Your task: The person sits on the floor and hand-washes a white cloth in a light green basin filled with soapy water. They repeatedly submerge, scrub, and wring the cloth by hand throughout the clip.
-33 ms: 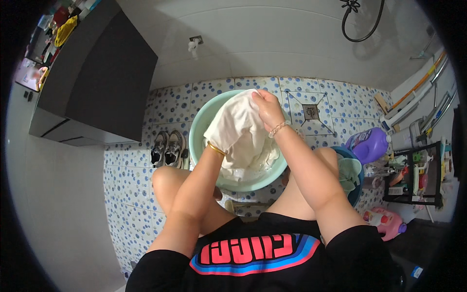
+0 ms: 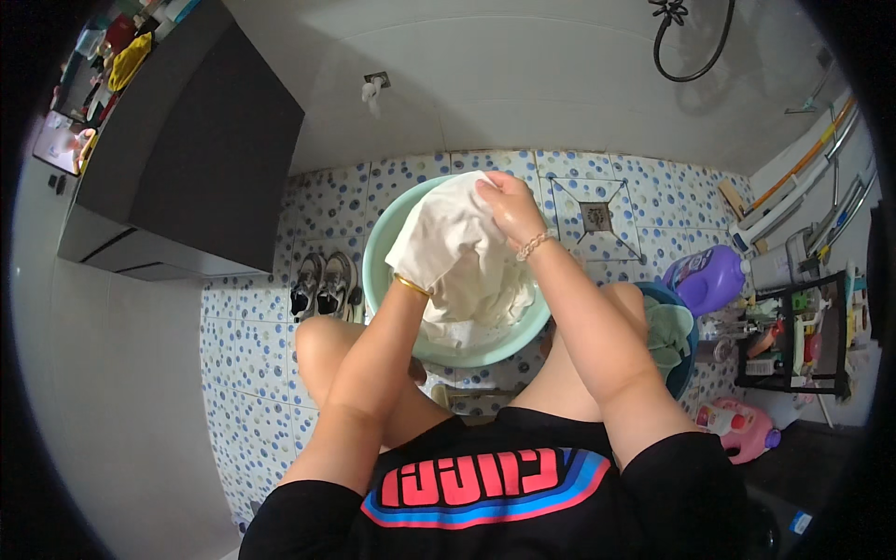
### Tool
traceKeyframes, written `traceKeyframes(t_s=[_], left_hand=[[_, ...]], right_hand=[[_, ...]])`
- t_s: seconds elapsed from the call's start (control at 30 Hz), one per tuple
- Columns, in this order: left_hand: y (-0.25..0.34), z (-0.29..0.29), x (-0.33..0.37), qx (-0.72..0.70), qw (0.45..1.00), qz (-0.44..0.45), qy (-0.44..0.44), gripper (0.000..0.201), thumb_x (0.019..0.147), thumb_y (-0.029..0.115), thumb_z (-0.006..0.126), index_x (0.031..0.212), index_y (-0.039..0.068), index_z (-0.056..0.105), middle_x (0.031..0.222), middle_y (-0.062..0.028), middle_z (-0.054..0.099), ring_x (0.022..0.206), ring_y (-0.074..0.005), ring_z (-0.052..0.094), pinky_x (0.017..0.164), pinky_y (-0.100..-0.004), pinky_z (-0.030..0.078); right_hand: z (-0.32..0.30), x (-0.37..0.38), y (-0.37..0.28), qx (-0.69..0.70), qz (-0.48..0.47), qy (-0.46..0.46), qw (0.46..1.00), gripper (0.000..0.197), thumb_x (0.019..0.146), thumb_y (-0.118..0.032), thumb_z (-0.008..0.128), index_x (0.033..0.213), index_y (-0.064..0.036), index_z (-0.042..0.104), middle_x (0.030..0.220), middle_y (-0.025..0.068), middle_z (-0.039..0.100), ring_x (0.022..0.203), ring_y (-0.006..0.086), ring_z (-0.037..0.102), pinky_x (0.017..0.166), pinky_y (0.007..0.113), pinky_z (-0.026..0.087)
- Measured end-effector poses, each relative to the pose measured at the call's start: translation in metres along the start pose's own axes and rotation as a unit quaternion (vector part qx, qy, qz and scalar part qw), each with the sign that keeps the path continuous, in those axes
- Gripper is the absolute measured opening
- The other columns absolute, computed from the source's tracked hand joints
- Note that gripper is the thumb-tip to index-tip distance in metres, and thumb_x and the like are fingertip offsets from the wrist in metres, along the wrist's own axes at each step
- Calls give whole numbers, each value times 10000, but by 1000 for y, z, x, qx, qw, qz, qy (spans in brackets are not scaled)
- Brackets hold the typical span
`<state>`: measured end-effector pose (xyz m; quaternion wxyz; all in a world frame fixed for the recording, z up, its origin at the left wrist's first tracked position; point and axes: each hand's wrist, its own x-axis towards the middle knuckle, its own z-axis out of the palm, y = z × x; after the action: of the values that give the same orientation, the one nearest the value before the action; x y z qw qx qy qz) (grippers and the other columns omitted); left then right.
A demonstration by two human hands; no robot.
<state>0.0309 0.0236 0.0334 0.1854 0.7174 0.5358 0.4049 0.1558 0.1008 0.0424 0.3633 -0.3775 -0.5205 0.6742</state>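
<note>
A wet, cream-white cloth garment (image 2: 457,233) is draped over my left hand and hangs down into a pale green basin (image 2: 376,261) on the floor between my knees. Fingers and palm of the left hand are hidden under the cloth; only the left wrist (image 2: 408,303) with a gold bangle comes out below it. My right hand (image 2: 509,207), with a beaded bracelet at the wrist, pinches the garment's far right edge between thumb and fingers. More of the white cloth lies bunched in the basin, near a little foamy water.
Beside my right knee stands a blue tub (image 2: 689,359) with green cloth in it. Behind it are a purple jug (image 2: 707,278), a black rack (image 2: 793,336) of bottles and a pink jug (image 2: 742,429). Shoes (image 2: 322,285) sit left of the basin, below a dark cabinet (image 2: 205,140).
My right hand and the garment's upper part have shifted very slightly left. The hold on the cloth's edge stays the same.
</note>
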Motion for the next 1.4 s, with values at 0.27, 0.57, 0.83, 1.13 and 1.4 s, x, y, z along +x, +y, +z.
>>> traceKeyframes(t_s=[0.27,0.57,0.83,1.13,1.4], left_hand=[[80,20,19,408,898,71,-148,198,767,203,486,865,54,572,885,-116,581,831,-228,569,713,-317,462],[58,45,-19,372,919,-56,-118,343,769,300,463,1051,109,501,1049,-95,519,970,-220,497,823,-352,396],[39,67,-13,415,894,-35,-164,378,784,317,444,1108,122,454,1096,-83,489,1021,-217,453,867,-359,351],[11,76,-2,467,855,1,-225,422,801,337,424,1172,136,402,1148,-69,456,1079,-214,404,917,-366,301],[-3,62,-24,33,978,-185,-87,439,831,317,408,1209,96,366,1188,-83,428,1113,-218,383,942,-341,291]], right_hand=[[-55,-13,-48,-142,-123,61,980,531,741,-218,638,1167,26,435,1084,176,528,964,214,531,816,306,426],[-341,-133,15,-100,-78,410,903,170,802,-173,554,771,-7,568,712,28,560,659,83,503,603,218,398],[-356,-243,256,-269,459,374,760,472,787,-335,517,1122,-6,472,1074,178,530,900,337,529,753,429,433],[-380,-205,380,-249,490,428,717,666,708,-415,617,1190,-6,408,1185,184,442,1036,316,458,789,420,422],[-348,-248,277,196,313,528,765,690,732,-506,548,1251,-104,334,1217,114,391,1038,290,434,838,444,379]])
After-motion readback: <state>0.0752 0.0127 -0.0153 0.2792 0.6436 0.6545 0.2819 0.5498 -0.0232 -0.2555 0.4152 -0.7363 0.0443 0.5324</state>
